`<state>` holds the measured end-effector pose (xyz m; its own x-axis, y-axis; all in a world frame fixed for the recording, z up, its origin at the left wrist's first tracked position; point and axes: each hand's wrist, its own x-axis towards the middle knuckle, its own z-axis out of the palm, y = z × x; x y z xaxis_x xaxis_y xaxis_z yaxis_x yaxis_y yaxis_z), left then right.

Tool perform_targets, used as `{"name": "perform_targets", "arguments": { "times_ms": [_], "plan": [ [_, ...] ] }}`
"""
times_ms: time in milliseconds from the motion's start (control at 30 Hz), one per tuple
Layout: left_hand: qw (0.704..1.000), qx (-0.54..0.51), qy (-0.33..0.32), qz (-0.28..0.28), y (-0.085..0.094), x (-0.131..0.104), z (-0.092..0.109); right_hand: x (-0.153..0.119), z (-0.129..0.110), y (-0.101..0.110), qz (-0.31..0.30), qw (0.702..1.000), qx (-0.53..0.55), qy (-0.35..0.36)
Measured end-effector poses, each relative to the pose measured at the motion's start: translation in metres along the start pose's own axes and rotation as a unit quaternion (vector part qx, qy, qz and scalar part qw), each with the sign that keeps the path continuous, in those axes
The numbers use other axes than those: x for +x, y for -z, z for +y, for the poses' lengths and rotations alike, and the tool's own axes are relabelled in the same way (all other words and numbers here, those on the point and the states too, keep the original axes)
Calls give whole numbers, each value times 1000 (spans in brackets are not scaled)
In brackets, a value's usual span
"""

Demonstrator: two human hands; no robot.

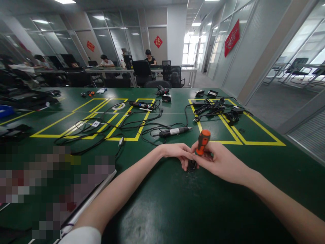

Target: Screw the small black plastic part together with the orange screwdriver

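A short screwdriver with an orange and black handle [203,139] stands tilted, handle up, in my right hand [220,159]. Its handle rises between thumb and fingers; the tip is hidden behind the hand. Below it, a small dark round part [192,165] rests on the green table. My left hand [179,153] has its fingers closed around the near side of that part, and its fingertips meet those of my right hand. What exactly the part is I cannot make out.
Beyond my hands lies a grey and black electric screwdriver [175,131] with a looping black cable. Several black parts and cables [213,107] sit inside yellow tape lines at the right. Farther back is a power drill [162,90]. A white-edged pixelated object [111,177] lies left.
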<state>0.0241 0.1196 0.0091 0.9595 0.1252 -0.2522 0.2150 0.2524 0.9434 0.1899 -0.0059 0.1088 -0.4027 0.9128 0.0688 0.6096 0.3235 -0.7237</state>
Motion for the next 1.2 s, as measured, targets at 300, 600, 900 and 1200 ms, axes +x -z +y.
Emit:
{"name": "perform_targets", "arguments": {
  "times_ms": [300,600,900,1200],
  "plan": [
    [1000,5,2,11,0,-1,-2,-1,0,-1,0,1000,24,9],
    [1000,11,-2,-1,0,0,-1,0,-1,-1,15,999,38,11],
    [1000,26,-5,-9,1,-1,0,-3,-4,-1,26,999,31,-9],
    [1000,15,-2,3,-1,-1,0,-3,-9,2,36,999,-16,10]
  ]
}}
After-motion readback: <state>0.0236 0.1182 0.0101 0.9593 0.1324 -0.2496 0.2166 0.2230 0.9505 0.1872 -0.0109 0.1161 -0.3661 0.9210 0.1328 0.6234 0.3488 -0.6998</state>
